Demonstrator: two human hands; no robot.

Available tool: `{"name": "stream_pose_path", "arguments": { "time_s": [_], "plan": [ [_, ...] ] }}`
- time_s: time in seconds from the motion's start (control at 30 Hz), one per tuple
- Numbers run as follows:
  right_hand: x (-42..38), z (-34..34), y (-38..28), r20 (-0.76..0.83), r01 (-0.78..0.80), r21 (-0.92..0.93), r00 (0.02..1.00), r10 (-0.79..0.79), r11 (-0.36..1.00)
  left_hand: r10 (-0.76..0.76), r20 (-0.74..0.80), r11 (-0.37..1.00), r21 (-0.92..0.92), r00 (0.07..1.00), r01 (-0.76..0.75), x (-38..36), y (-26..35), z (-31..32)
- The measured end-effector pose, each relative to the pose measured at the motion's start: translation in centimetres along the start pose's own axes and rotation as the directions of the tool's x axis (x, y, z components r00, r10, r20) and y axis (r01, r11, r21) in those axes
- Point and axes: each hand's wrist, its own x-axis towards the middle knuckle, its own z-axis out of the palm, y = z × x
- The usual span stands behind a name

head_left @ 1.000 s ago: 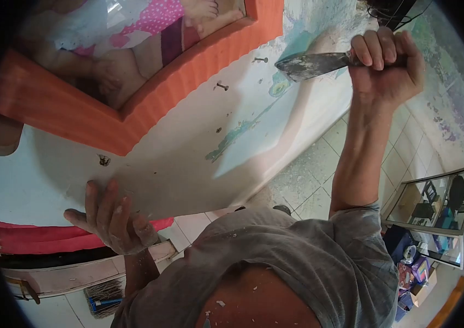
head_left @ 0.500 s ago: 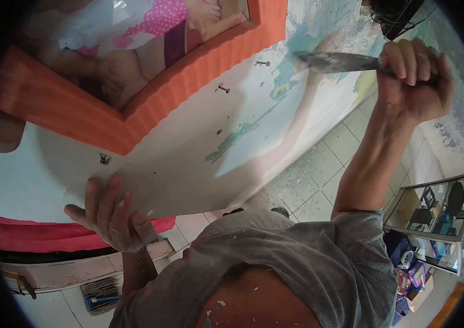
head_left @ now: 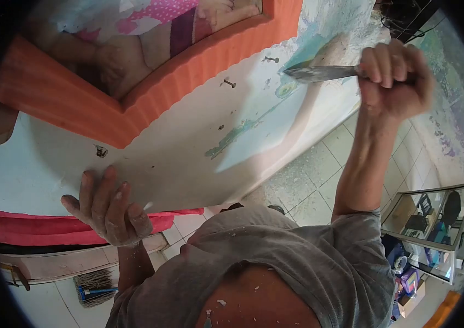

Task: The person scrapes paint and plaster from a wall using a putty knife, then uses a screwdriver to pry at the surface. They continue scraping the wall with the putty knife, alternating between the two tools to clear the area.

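Note:
My right hand (head_left: 393,82) is closed around the handle of a putty knife (head_left: 322,73). Its tapering metal blade, whitish with residue, points left over a patch of wall where paint has flaked to green and bare plaster. My left hand (head_left: 106,210) is open, palm turned up and fingers apart, dusted with white powder. It hangs close to the lower part of the white wall (head_left: 182,158), below a small hole (head_left: 101,151). Between the two hands the wall has a long scraped greenish strip (head_left: 234,139).
An orange-framed picture (head_left: 128,123) hangs at upper left, with nails (head_left: 229,83) in the wall beside it. Red cloth (head_left: 40,229) lies at lower left, near a brush head (head_left: 94,287) on the floor. A glass cabinet (head_left: 428,218) stands at right. Debris dusts the tiles (head_left: 308,164).
My right hand has moved left and slightly down with the putty knife, bringing its tip lower along the wall. My left hand has shifted slightly up and left, still open.

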Motion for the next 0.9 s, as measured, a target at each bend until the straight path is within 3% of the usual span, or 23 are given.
{"name": "stream_pose_path", "arguments": {
  "time_s": [0.07,0.1,0.13,0.2,0.27,0.37,0.4,0.47,0.53,0.57,0.6,0.67,0.7,0.73,0.8,0.87,0.9],
  "plan": [
    [0.9,-0.3,-2.9,0.150,-0.015,0.097,0.989,0.001,0.995,0.006,0.002,1.000,-0.003,1.000,-0.006,0.0,-0.2,0.1],
    [1.0,0.0,-4.0,0.153,0.046,0.088,0.986,-0.060,0.995,0.010,0.002,1.000,-0.006,1.000,-0.010,0.0,-0.2,0.1],
    [0.8,-0.2,-3.3,0.151,0.044,0.085,0.987,-0.056,0.995,0.008,0.004,1.000,-0.010,1.000,-0.008,0.0,-0.2,0.1],
    [0.0,0.2,0.8,0.126,0.070,-0.161,0.991,-0.049,0.985,0.015,-0.004,1.000,-0.012,1.000,-0.015,0.0,-0.1,0.1],
    [-1.1,1.0,3.9,-0.014,-0.099,-0.070,0.995,0.098,0.993,0.014,-0.006,1.000,-0.012,1.000,-0.014,0.0,-0.1,0.1],
    [0.0,0.0,0.2,0.202,0.019,-0.099,0.979,0.001,0.995,0.014,-0.004,1.000,-0.012,1.000,-0.014,0.1,-0.2,0.1],
    [0.5,0.2,-1.6,0.244,0.040,0.007,0.969,-0.040,0.999,0.019,-0.009,1.000,-0.020,1.000,-0.019,0.1,-0.2,0.1],
    [0.8,0.1,-3.1,0.304,0.091,-0.044,0.950,-0.074,0.995,0.020,0.002,1.000,-0.019,1.000,-0.020,0.1,-0.3,0.1],
    [-0.1,-0.9,1.7,0.137,0.029,-0.125,0.991,-0.012,0.992,0.025,0.003,1.000,-0.016,1.000,-0.025,0.0,-0.2,0.0],
    [-0.8,-1.2,4.0,0.086,-0.123,-0.047,0.988,0.127,0.991,0.023,0.006,1.000,-0.014,1.000,-0.023,0.0,-0.2,-0.1],
    [-1.2,-0.3,4.5,-0.014,-0.151,0.026,0.988,0.152,0.988,0.022,0.008,1.000,-0.010,1.000,-0.022,0.0,-0.2,0.0],
    [-0.7,-0.6,1.9,0.093,-0.043,-0.007,0.995,0.043,0.999,0.029,0.005,1.000,-0.002,1.000,-0.029,0.1,-0.3,0.1],
    [0.1,-1.2,-0.1,0.220,-0.009,0.029,0.975,0.002,1.000,0.032,0.011,0.999,0.000,0.999,-0.032,0.0,-0.3,0.0],
    [0.1,0.2,-1.7,0.178,0.027,0.094,0.983,-0.044,0.995,0.034,0.015,0.999,-0.010,0.999,-0.034,0.0,-0.3,-0.1],
    [-0.1,0.8,-1.8,0.236,0.023,-0.008,0.971,-0.021,1.000,0.037,0.029,0.999,0.004,0.999,-0.037,0.1,-0.3,-0.2],
    [-0.4,0.3,1.9,0.057,0.085,-0.133,0.995,-0.078,0.987,0.039,0.015,0.999,0.001,0.999,-0.039,-0.1,-0.4,0.0],
    [-0.6,-0.7,2.9,0.044,-0.054,-0.003,0.998,0.054,0.999,0.042,0.008,0.999,0.015,0.999,-0.042,-0.1,-0.4,0.0]
  ]
}}
